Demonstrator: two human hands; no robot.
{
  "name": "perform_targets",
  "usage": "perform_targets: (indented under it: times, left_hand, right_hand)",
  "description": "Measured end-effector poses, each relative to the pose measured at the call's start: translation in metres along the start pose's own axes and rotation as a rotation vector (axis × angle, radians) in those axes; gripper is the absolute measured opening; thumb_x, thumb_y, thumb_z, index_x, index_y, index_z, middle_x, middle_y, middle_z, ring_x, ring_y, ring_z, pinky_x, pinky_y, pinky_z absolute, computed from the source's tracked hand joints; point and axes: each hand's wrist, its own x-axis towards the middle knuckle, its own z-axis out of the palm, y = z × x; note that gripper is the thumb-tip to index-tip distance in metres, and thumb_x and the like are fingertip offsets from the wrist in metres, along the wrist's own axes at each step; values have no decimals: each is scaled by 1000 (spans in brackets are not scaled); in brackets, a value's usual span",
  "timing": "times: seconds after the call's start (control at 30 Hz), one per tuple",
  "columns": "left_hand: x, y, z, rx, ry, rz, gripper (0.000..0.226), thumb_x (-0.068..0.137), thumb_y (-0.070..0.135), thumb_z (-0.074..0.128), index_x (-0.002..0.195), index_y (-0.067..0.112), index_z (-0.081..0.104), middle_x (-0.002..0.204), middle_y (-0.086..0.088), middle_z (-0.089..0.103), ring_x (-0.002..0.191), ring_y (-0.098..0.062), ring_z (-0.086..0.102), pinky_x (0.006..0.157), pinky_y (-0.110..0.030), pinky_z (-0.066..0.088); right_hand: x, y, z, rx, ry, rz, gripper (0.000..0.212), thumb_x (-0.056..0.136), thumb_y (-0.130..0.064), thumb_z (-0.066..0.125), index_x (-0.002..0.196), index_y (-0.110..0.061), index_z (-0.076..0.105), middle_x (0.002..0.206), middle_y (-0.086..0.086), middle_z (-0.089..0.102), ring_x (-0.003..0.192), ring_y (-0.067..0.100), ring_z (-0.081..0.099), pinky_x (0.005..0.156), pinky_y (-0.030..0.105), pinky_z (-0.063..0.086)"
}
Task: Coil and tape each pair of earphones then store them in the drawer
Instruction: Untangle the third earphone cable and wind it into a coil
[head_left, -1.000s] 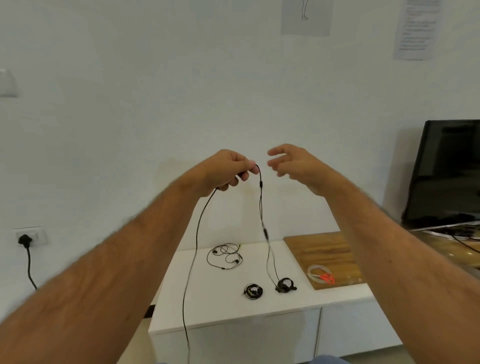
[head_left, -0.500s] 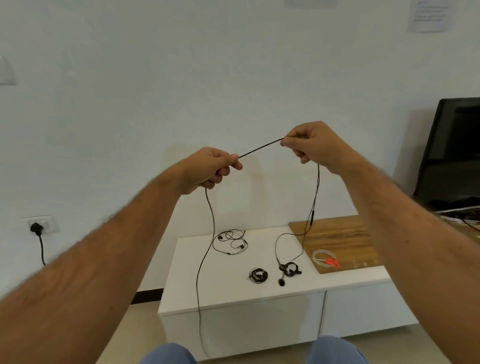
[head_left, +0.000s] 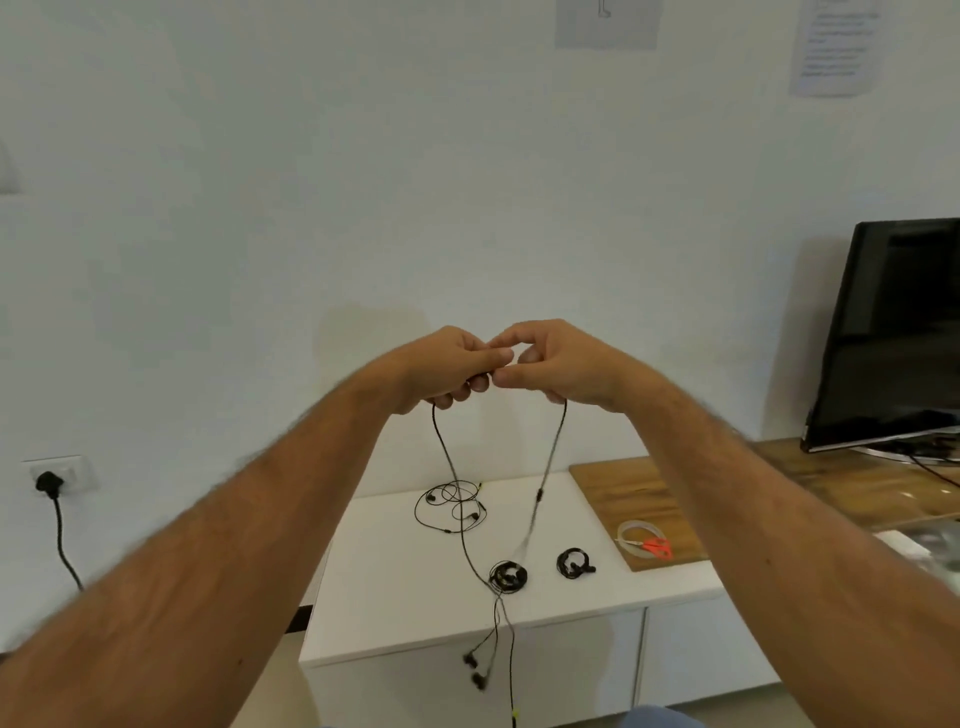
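My left hand and my right hand are raised in front of the wall, fingertips together, both pinching one black earphone cable. Two strands hang down from the hands; the earbuds dangle in front of the white cabinet. On the cabinet top lie a loose tangled pair at the back and two coiled pairs nearer the front. A clear tape roll lies on the wooden board. The drawer front below is shut.
Red-handled scissors lie by the tape on the wooden board. A black monitor stands at the right with cables behind it. A wall socket with a black plug is at the left.
My hands have come together from about a hand's width apart. The cable now hangs as two strands, and the earbuds swing below the cabinet's front edge.
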Motion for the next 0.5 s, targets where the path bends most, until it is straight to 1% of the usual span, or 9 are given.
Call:
perform_targets:
  times: [0.03,0.07,0.13,0.23,0.3,0.37,0.4,0.47,0.5]
  left_hand:
    - [-1,-3,-2,-6,-16,-23,35,97,41,52,76,17,67,55,9,46,44,-6,33,43,-17,28]
    - [-1,-6,-4,-18,-26,-42,36,97,44,51,83,15,69,56,8,45,44,-6,33,43,-18,28]
    - [-2,-13,-6,-60,-32,-59,41,97,46,49,91,12,70,58,7,43,45,-8,31,43,-18,28]
    - [-4,-20,-9,-112,-30,-54,40,98,43,48,96,9,69,60,6,38,47,-9,27,44,-19,25]
    - [-5,-19,-11,-144,-32,-36,36,100,38,47,98,9,68,60,5,36,47,-9,26,44,-19,22]
    - [-4,-13,-12,-160,-32,-14,33,101,35,46,98,9,67,59,6,35,46,-8,25,43,-18,21]
    - [-3,-8,-12,-158,-33,0,32,101,34,46,97,10,67,59,7,35,46,-7,25,43,-18,21]
    - [-1,3,-9,-134,-48,25,33,101,33,45,93,11,68,58,7,35,46,-7,25,43,-18,20]
    - [0,8,-7,-115,-57,34,33,101,33,46,88,12,68,57,6,36,45,-7,26,43,-18,20]
  right_hand:
    - [0,0,-3,-20,32,-16,19,87,-22,73,104,-14,69,50,-2,39,47,13,30,46,26,24]
    - [-1,-1,-6,-40,76,-33,14,88,-20,71,98,-11,71,49,-3,37,44,10,28,45,21,24]
    - [-2,0,-13,-81,182,-57,12,89,-18,69,88,-7,73,50,-4,38,42,5,30,45,16,29]
    - [-1,10,-24,-54,342,-33,14,92,-17,65,81,-9,68,50,-5,44,46,9,42,54,25,45]
    - [-1,16,-28,88,382,11,14,94,-14,61,81,-8,63,59,1,56,49,13,53,61,33,52]
    - [-3,18,-25,252,334,63,11,96,-16,59,91,-7,62,72,10,64,58,22,64,73,45,57]
    - [-3,19,-21,306,284,93,14,97,-19,57,99,-6,61,79,12,67,65,26,68,82,49,56]
    - [-3,17,-13,363,151,128,31,98,-30,54,116,-5,56,90,14,69,80,31,72,93,50,51]
    - [-2,13,-8,362,85,118,37,98,-35,53,122,-6,54,94,14,69,86,32,72,95,49,50]
